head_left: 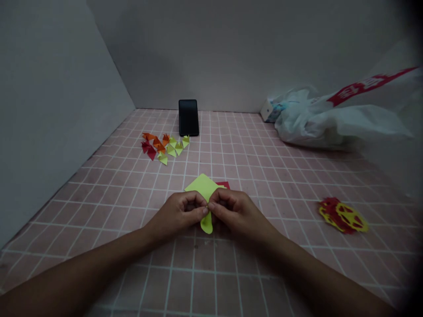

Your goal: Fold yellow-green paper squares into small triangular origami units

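A yellow-green sheet of paper (203, 184) is pinched between my two hands above the middle of the table. My left hand (185, 209) grips it from the left with thumb and forefinger. From the right, my right hand (233, 209) closes on it the same way, the fingertips of both hands nearly meeting. Below the fingers a curled end of the yellow-green paper hangs toward me. Behind my right hand, a red paper corner (224, 184) and a yellow edge show, mostly hidden by the fingers.
Several small folded paper pieces (161, 146), red, orange and yellow, lie at the back left. A black phone (188, 117) leans near the back wall. A white plastic bag (317, 121) and a box (270, 110) sit back right. Red and yellow paper cutouts (343, 215) lie at right.
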Demonstrator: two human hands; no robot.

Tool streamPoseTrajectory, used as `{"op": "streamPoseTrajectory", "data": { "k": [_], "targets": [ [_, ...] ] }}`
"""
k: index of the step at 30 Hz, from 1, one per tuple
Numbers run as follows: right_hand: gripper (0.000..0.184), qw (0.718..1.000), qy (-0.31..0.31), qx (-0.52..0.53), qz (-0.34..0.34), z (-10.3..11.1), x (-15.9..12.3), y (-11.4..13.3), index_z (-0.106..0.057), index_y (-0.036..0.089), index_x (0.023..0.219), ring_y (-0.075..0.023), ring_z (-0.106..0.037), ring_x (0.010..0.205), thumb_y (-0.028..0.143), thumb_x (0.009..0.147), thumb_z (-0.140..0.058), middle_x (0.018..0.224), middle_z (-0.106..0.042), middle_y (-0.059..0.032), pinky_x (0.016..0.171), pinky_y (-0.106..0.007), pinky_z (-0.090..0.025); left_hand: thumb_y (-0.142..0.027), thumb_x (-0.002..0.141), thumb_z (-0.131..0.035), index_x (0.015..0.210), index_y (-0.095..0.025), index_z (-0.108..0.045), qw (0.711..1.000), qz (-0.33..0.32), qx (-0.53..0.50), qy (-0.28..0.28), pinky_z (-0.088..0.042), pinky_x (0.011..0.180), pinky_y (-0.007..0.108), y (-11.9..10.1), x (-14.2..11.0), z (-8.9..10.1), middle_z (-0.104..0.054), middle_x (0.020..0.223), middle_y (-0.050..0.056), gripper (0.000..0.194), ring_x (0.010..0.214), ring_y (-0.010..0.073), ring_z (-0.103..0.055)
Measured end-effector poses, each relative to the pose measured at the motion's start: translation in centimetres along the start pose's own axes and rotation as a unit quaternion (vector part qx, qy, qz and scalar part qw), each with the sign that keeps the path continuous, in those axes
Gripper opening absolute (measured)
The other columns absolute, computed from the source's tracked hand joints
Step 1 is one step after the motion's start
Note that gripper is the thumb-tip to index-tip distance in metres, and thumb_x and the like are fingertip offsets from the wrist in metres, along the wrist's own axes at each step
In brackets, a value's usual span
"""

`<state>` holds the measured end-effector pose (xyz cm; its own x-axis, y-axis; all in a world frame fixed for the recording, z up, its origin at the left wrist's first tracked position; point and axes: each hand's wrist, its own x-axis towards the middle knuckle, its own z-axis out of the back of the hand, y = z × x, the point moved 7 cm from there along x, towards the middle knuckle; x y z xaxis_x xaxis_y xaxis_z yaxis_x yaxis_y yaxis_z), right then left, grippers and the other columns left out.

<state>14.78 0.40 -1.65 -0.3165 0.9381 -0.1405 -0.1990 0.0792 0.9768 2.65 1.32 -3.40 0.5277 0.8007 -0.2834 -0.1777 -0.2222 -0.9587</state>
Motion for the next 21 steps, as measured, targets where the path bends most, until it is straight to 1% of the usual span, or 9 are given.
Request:
{"op": "streamPoseTrajectory", "data": {
  "k": [3, 6, 8, 12, 15, 18, 21],
  "targets": [
    [0.021, 0.999, 0.013, 0.047, -0.017, -0.3, 0.0, -0.2, -0.051, 0.018, 0.068, -0.0097, -0.047, 0.052, 0.031, 0.084, -0.057, 0.060, -0.052, 0.0025, 0.048, -0.023, -0.035, -0.034, 0.077, -0.065, 0.077, -0.015, -0.059, 1.000, 0.005, -0.012, -0.008, -0.039, 0.059, 0.024, 0.0, 0.0, 0.0, -0.057, 0.068, -0.002, 0.020, 0.061, 0.0113, -0.052],
    [0.016, 0.995, 0.011, 0.093, -0.027, -0.4, 0.1, -0.3, -0.053, 0.018, 0.073, -0.0090, -0.046, 0.052, 0.030, 0.082, -0.059, 0.063, -0.052, 0.0030, 0.049, -0.022, -0.035, -0.033, 0.078, -0.065, 0.077, -0.015, -0.058, 0.999, 0.000, -0.025, -0.031, -0.040, 0.060, 0.022, -0.2, -0.1, 0.3, -0.057, 0.070, -0.002, 0.020, 0.063, 0.0103, -0.052],
    [0.013, 0.994, 0.008, 0.102, -0.029, -0.4, 0.1, -0.3, -0.054, 0.018, 0.075, -0.0091, -0.047, 0.054, 0.028, 0.081, -0.061, 0.064, -0.053, 0.0028, 0.049, -0.022, -0.035, -0.033, 0.079, -0.065, 0.078, -0.015, -0.059, 0.998, -0.010, -0.038, -0.041, -0.040, 0.061, 0.022, -0.3, -0.1, 0.4, -0.057, 0.071, -0.002, 0.019, 0.064, 0.0098, -0.052],
    [0.011, 0.996, 0.001, 0.085, -0.032, -0.2, 0.2, -0.4, -0.056, 0.018, 0.075, -0.0095, -0.048, 0.058, 0.025, 0.080, -0.062, 0.067, -0.055, 0.0019, 0.050, -0.022, -0.036, -0.034, 0.080, -0.066, 0.078, -0.015, -0.060, 0.998, -0.013, -0.053, -0.041, -0.040, 0.061, 0.021, -0.3, -0.1, 0.4, -0.057, 0.070, -0.003, 0.020, 0.064, 0.0093, -0.052],
    [0.013, 0.993, -0.002, 0.107, -0.045, -0.3, 0.2, -0.6, -0.056, 0.017, 0.073, -0.0087, -0.047, 0.056, 0.026, 0.079, -0.065, 0.066, -0.055, 0.0021, 0.049, -0.021, -0.035, -0.033, 0.080, -0.066, 0.077, -0.015, -0.060, 0.998, -0.016, -0.033, -0.046, -0.040, 0.060, 0.021, -0.6, -0.2, 0.3, -0.057, 0.069, -0.003, 0.020, 0.063, 0.0094, -0.052],
    [0.017, 0.984, 0.002, 0.162, -0.075, -0.6, 0.1, -0.9, -0.053, 0.018, 0.074, -0.0079, -0.047, 0.051, 0.029, 0.077, -0.066, 0.061, -0.054, 0.0036, 0.047, -0.020, -0.034, -0.031, 0.081, -0.064, 0.075, -0.015, -0.059, 0.996, -0.047, -0.011, -0.080, -0.041, 0.058, 0.020, -1.3, -0.5, 0.7, -0.056, 0.068, -0.003, 0.018, 0.061, 0.0087, -0.051],
    [0.019, 0.972, 0.023, 0.207, -0.113, -1.3, -0.2, -1.3, -0.052, 0.020, 0.076, -0.0079, -0.048, 0.047, 0.031, 0.076, -0.067, 0.058, -0.054, 0.0046, 0.044, -0.020, -0.034, -0.029, 0.082, -0.062, 0.075, -0.016, -0.058, 0.991, -0.079, 0.026, -0.107, -0.041, 0.057, 0.020, -1.9, -0.8, 1.0, -0.057, 0.067, -0.003, 0.016, 0.060, 0.0091, -0.052]
  ]
}}
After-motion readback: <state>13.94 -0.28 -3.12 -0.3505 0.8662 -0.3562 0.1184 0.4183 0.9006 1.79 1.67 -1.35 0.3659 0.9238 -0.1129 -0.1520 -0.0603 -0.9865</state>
